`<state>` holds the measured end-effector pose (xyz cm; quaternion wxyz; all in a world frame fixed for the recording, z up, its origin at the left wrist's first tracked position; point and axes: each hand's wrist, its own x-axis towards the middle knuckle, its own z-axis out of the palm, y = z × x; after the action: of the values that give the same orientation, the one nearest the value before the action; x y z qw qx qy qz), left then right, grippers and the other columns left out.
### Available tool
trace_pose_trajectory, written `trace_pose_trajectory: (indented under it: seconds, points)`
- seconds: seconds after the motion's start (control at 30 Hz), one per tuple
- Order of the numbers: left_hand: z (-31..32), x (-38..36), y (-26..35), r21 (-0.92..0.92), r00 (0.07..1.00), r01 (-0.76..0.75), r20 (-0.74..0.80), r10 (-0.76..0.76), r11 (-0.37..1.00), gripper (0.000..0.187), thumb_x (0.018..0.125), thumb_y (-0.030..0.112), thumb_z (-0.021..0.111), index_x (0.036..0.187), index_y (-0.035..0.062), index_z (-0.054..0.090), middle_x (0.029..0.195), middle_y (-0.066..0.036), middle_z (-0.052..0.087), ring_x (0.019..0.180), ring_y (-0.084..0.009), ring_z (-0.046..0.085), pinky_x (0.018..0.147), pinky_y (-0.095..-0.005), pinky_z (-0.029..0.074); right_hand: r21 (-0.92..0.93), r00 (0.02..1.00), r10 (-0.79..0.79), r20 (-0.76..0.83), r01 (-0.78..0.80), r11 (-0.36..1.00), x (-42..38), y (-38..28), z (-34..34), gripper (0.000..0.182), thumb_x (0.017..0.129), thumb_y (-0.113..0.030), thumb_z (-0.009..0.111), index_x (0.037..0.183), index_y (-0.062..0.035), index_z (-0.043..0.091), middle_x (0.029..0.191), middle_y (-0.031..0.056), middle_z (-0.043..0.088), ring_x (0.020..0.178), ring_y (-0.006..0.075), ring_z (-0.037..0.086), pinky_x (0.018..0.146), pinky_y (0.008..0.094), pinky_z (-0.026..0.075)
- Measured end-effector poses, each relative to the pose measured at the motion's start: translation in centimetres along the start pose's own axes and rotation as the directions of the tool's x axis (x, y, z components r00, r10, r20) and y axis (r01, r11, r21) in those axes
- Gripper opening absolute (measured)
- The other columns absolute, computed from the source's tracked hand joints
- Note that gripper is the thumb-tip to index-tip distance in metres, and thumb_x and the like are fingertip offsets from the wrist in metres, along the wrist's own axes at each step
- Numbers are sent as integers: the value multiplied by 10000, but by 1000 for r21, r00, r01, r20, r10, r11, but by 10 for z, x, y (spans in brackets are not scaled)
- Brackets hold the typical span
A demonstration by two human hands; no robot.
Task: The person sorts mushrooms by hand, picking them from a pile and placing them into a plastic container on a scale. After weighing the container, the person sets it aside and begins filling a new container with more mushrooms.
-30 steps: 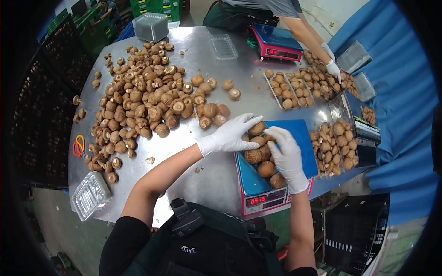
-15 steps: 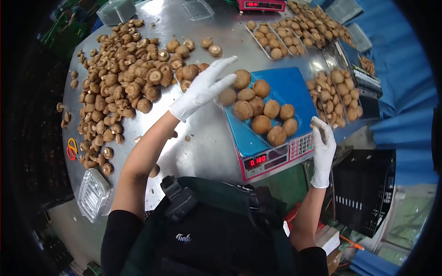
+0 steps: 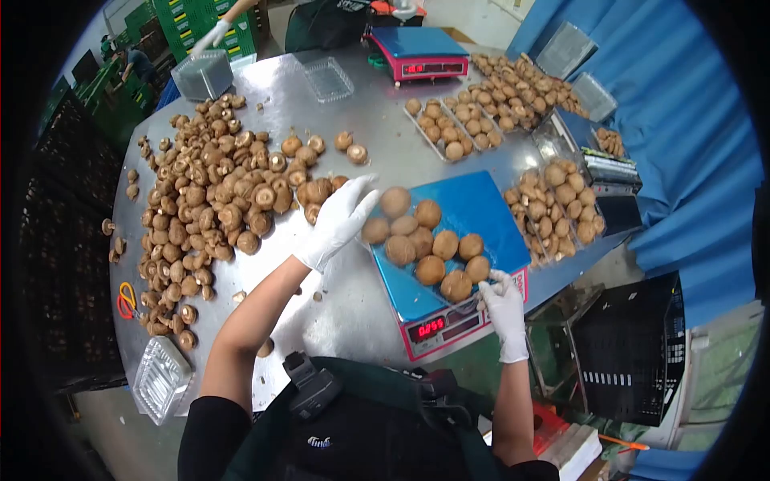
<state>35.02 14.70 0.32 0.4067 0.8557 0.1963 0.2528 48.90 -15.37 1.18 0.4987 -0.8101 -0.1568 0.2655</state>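
Observation:
My left hand (image 3: 338, 225), in a white glove, is open, its fingers stretched out beside the upper left end of a clear plastic tray (image 3: 439, 296). Large brown shiitake mushrooms (image 3: 431, 270) lie in this tray, which sits on the blue plate of a digital scale (image 3: 486, 202). The scale's red display seems to read 0.255. My right hand (image 3: 504, 314), also gloved, has its fingertips closed at the tray's lower right corner, next to a mushroom.
A big heap of shiitakes (image 3: 200, 192) covers the table's left side. Empty clear trays (image 3: 162, 381) and orange-handled scissors (image 3: 126, 301) lie near its edge. Filled trays (image 3: 561, 208) stand right, a second scale (image 3: 419, 53) at the back. Another person's gloved hand (image 3: 211, 37) is beyond.
My right hand has moved from the scale's right edge to the tray's corner. My left hand stays near the tray's other end. The display reading has risen from 0.180. The view has shifted upward.

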Motion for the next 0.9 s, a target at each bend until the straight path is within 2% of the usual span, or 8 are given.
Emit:
trace_pose_trajectory:
  seconds: [0.03, 0.07, 0.13, 0.17, 0.37, 0.57, 0.67, 0.9]
  points:
    - [-2, 1, -3, 74, 992, 130, -11, -130, 989, 389, 932, 309, 521, 1210, 41, 566, 1148, -195, 603, 1085, -321, 582, 922, -381, 456, 17, 1000, 22, 4, -22, 1000, 0, -2, 0, 320, 902, -77, 608, 1187, 21, 502, 769, 84, 660, 584, 100, 581, 523, 229, 444]
    - [-4, 1, -5, 74, 993, 120, -22, -118, 990, 389, 932, 309, 521, 1210, 41, 566, 1148, -195, 603, 1085, -321, 582, 922, -381, 456, 38, 999, 42, 9, -42, 998, 0, -5, 0, 305, 902, -60, 597, 1174, 34, 498, 769, 95, 666, 580, 103, 588, 534, 230, 456]
    - [-10, 2, 2, 135, 943, 235, 208, -260, 962, 302, 908, 296, 542, 1084, 65, 626, 986, -170, 656, 944, -305, 637, 831, -388, 489, 49, 999, 43, 10, -43, 998, 2, -8, 0, 302, 901, -58, 597, 1167, 40, 494, 764, 94, 664, 581, 103, 589, 538, 232, 462]
    - [-8, 2, 2, 132, 923, 300, 208, -322, 945, 274, 882, 279, 570, 1065, 85, 634, 939, -151, 665, 910, -296, 647, 806, -387, 496, 61, 998, 57, 14, -58, 996, 4, -9, 0, 298, 901, -56, 596, 1160, 46, 490, 759, 93, 661, 582, 103, 590, 543, 233, 468]
    - [-8, 20, -2, 6, 934, 323, 156, -320, 946, 218, 855, 209, 608, 1020, 68, 630, 878, -133, 662, 834, -258, 645, 760, -371, 503, 67, 1000, -1, -3, 1, 998, 30, -26, -10, 247, 883, -1, 564, 1110, 48, 481, 710, 88, 634, 571, 105, 582, 556, 238, 477]
    - [-17, 122, 1, -195, 933, 349, 157, -322, 917, 180, 861, 184, 614, 928, 19, 644, 760, -93, 645, 704, -171, 611, 672, -322, 490, 45, 994, -108, -28, 109, 993, 100, -84, -20, 224, 882, -13, 554, 1087, 43, 483, 732, 93, 639, 546, 116, 582, 502, 240, 462]
    - [-8, 187, -15, -129, 955, 291, 95, -280, 948, 141, 866, 137, 643, 906, 3, 636, 739, -7, 600, 688, -103, 540, 637, -274, 467, -65, 993, -104, -53, 101, 993, 163, -94, -21, 216, 880, -51, 565, 1068, 27, 494, 772, 107, 649, 512, 126, 576, 435, 249, 443]
    - [38, 329, -70, -109, 975, 224, 12, -224, 969, 183, 826, 157, 684, 906, -7, 676, 807, -49, 656, 729, -118, 571, 692, -285, 482, 86, 992, -94, -78, 101, 991, 326, -78, -17, 157, 883, -48, 551, 1021, 13, 509, 784, 122, 637, 489, 152, 593, 389, 266, 469]
